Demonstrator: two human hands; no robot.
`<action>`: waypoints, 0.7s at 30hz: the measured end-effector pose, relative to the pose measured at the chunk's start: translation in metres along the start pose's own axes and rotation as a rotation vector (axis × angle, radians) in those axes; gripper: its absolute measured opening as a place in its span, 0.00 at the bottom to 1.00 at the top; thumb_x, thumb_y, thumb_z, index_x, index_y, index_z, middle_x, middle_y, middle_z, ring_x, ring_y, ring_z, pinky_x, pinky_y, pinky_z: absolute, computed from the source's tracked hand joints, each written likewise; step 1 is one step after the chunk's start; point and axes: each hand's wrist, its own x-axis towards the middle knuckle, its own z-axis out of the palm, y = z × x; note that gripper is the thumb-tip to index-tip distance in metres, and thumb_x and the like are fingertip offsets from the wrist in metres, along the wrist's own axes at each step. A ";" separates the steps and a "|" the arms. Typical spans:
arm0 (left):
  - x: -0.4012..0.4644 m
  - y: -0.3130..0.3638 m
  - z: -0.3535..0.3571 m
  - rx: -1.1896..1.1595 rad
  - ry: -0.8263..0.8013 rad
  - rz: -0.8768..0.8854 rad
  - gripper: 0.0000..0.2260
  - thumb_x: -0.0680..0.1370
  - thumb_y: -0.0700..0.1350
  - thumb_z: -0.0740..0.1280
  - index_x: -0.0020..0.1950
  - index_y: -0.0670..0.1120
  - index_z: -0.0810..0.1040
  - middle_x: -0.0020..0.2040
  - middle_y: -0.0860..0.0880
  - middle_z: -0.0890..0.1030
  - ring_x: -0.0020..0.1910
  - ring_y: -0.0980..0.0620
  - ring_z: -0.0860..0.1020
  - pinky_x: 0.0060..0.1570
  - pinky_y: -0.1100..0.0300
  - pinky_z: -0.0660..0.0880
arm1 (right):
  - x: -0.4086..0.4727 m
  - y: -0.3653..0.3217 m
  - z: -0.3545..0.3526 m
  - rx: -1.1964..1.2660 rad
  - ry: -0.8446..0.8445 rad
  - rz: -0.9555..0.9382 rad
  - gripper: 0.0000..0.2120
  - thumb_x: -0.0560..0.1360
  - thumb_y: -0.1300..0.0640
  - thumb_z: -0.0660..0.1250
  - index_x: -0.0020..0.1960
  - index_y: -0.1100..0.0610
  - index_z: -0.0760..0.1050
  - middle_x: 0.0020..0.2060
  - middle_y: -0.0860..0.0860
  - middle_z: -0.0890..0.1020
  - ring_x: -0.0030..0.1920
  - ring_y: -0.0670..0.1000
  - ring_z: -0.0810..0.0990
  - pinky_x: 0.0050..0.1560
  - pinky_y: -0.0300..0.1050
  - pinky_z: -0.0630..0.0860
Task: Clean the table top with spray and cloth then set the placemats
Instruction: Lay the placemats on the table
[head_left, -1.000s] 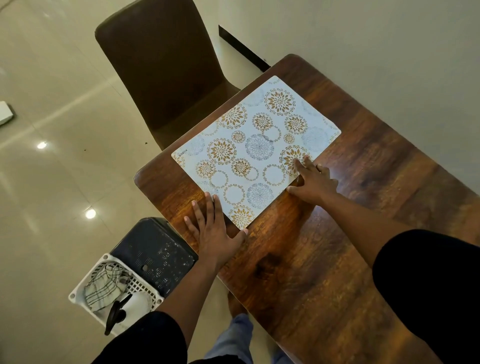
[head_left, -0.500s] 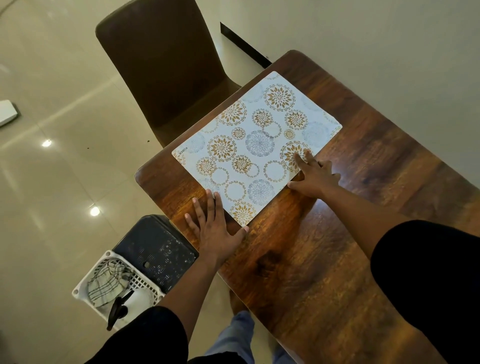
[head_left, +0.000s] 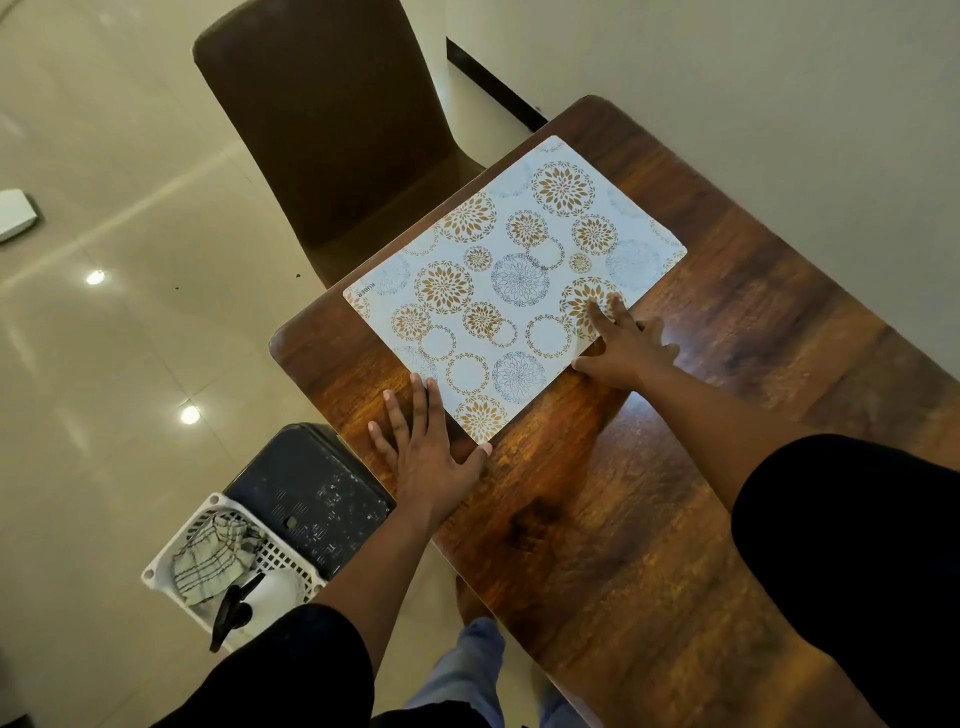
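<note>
A white placemat (head_left: 511, 280) with gold and grey flower circles lies flat at the far end of the dark wooden table (head_left: 649, 493), set at an angle. My left hand (head_left: 426, 441) lies flat on the wood beside the mat's near corner, fingers straight, thumb tip at the corner. My right hand (head_left: 623, 343) presses straight fingers on the mat's right edge. On the floor, a white basket (head_left: 161, 561) holds a checked cloth (head_left: 213, 553) and a spray bottle (head_left: 260, 597) with a black trigger.
A brown chair (head_left: 332, 135) stands tucked at the table's far end. A dark stool (head_left: 311, 493) stands on the tiled floor beside the basket, below the table's left edge. A cream wall runs along the table's right side.
The placemat has shifted slightly toward the far end of the table. Both hands stay flat at its near corner and right edge.
</note>
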 end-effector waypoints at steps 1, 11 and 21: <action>0.000 0.000 0.000 0.002 0.001 0.001 0.53 0.75 0.73 0.62 0.88 0.53 0.36 0.87 0.54 0.31 0.84 0.43 0.26 0.78 0.34 0.27 | 0.000 0.000 0.000 -0.002 0.000 0.000 0.44 0.75 0.34 0.66 0.81 0.35 0.41 0.82 0.40 0.39 0.80 0.65 0.45 0.69 0.74 0.56; 0.000 -0.001 0.001 0.013 -0.006 0.001 0.52 0.74 0.74 0.60 0.88 0.54 0.37 0.86 0.54 0.30 0.83 0.43 0.26 0.78 0.34 0.27 | 0.000 -0.001 -0.002 0.008 -0.022 0.000 0.44 0.76 0.35 0.66 0.81 0.35 0.40 0.82 0.42 0.38 0.80 0.67 0.42 0.70 0.76 0.53; -0.001 -0.002 0.000 0.022 -0.003 0.011 0.52 0.74 0.78 0.54 0.88 0.54 0.37 0.87 0.54 0.31 0.83 0.43 0.25 0.78 0.35 0.26 | 0.002 -0.003 -0.003 -0.005 -0.025 0.011 0.44 0.76 0.34 0.65 0.81 0.35 0.40 0.82 0.42 0.38 0.80 0.67 0.42 0.70 0.75 0.54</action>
